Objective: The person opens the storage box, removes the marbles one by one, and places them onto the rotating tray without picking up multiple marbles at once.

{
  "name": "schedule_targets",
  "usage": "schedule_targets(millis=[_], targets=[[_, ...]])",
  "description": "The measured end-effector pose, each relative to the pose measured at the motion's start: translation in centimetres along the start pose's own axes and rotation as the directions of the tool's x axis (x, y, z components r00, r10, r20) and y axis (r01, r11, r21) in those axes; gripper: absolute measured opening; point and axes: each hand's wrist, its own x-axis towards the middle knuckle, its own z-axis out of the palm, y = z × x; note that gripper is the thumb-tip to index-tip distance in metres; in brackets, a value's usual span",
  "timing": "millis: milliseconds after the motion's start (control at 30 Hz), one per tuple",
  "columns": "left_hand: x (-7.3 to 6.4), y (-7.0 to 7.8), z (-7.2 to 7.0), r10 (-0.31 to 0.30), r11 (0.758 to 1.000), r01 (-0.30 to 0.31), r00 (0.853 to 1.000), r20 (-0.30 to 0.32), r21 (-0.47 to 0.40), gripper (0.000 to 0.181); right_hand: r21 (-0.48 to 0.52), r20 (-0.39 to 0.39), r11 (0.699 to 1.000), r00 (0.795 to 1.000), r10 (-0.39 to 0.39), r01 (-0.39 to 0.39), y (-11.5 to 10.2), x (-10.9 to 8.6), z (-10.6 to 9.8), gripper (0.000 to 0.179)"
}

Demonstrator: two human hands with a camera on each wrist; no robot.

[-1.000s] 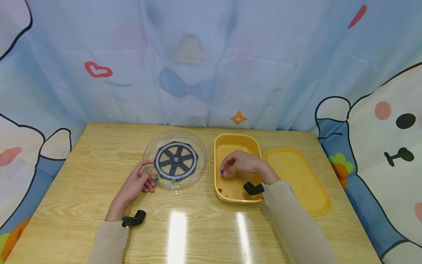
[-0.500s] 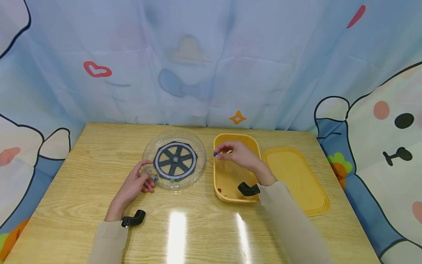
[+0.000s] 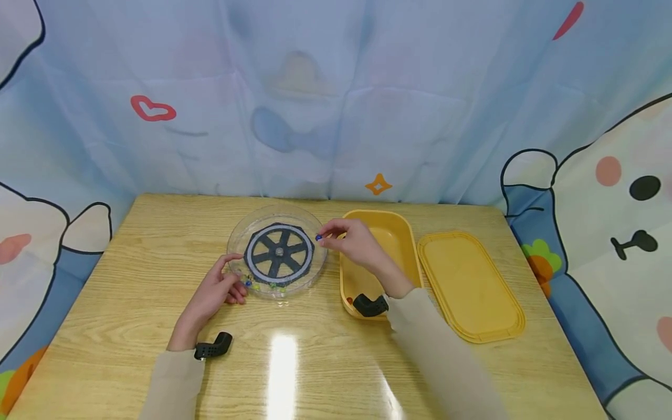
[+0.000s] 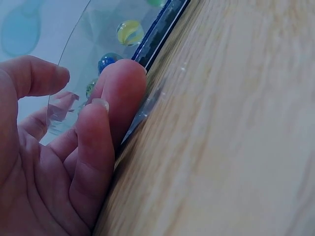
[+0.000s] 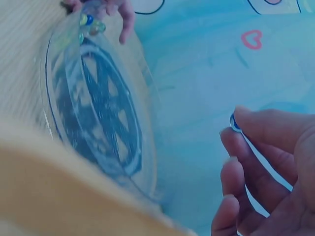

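Over the right rim of a clear round dish, my right hand pinches a blue marble between thumb and fingertips. The right wrist view also shows this blue-and-white marble in the pinch, the other fingers loosely bent. My left hand rests against the near left side of the dish, fingers relaxed and spread, some touching the outer wall. Inside the dish are a dark spoked wheel design and several marbles, among them a yellow-streaked marble and a blue marble near my left fingers.
A yellow tub stands right of the dish, beneath my right forearm, with a red-brown marble in its near left corner. Its yellow lid lies on the wooden table farther right. A patterned curtain hangs behind.
My right hand has lifted the blue marble out of the yellow tub and carried it left to the dish's rim. My left hand has stayed in place.
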Motion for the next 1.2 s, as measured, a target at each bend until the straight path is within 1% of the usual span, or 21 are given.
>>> schedule_targets(millis=[200,300,467,700,867,1000,1100,1200], targets=[[-0.1,0.0,0.0,-0.002,1.0,0.002,1.0,-0.005,-0.001,0.044,0.019,-0.031,1.0,0.999,0.018,-0.017,-0.8,0.4,1.8,0.014],[0.0,0.0,0.0,-0.004,1.0,0.004,1.0,-0.007,-0.002,0.044,0.026,-0.039,0.999,0.999,0.031,-0.03,-1.2,0.5,2.4,0.013],[0.1,0.0,0.0,-0.003,1.0,0.003,1.0,-0.005,-0.005,0.044,0.042,-0.035,0.998,0.998,0.049,-0.047,-1.4,0.6,3.1,0.013],[0.1,-0.1,0.0,0.0,1.0,-0.001,1.0,-0.005,-0.005,0.044,0.053,-0.02,0.997,0.998,0.055,-0.054,-1.1,0.9,3.5,0.012],[0.0,-0.1,0.0,0.004,1.0,-0.004,1.0,-0.004,-0.009,0.044,0.055,-0.01,0.996,0.998,0.067,-0.067,-1.2,0.7,3.5,0.013],[0.0,-0.1,0.0,0.007,1.0,-0.007,1.0,-0.006,-0.011,0.044,0.064,-0.01,0.993,0.995,0.097,-0.096,-1.2,0.6,3.0,0.012],[0.0,-0.1,0.0,0.006,1.0,-0.006,1.0,-0.004,-0.013,0.044,0.079,-0.004,0.992,0.995,0.101,-0.1,-1.3,0.4,2.2,0.013],[0.0,-0.1,0.0,0.004,1.0,-0.004,1.0,-0.003,-0.014,0.044,0.065,0.015,0.995,0.998,0.069,-0.07,-1.3,0.2,0.9,0.014]])
